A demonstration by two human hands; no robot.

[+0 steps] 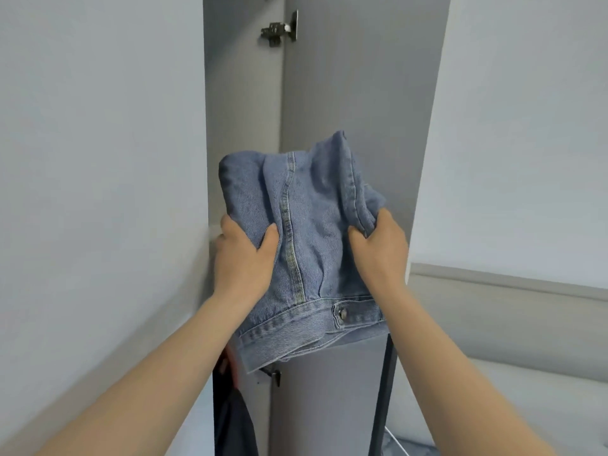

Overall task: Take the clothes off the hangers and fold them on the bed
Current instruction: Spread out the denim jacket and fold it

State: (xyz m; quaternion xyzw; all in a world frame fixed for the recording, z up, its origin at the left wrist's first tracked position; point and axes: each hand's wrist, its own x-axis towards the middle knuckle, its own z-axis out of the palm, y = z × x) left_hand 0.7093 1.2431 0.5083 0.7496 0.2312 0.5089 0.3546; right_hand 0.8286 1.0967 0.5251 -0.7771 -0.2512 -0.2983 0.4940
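Note:
A bundled light-blue denim jacket (306, 245) is held up in front of an open grey wardrobe door (355, 93). My left hand (245, 258) grips its left side, thumb over the front of the cloth. My right hand (381, 248) grips the bunched fabric on the right. The jacket's hem band with a metal button (343, 313) hangs at the bottom. No hanger is visible in the jacket. A corner of the bed (526, 390) shows at lower right.
The wardrobe opening (243, 110) lies behind the jacket, with a metal hinge (279, 29) at the top. Dark clothing (233, 419) hangs low inside. A pale wall (98, 159) stands at left. A grey padded headboard (506, 311) runs along the right wall.

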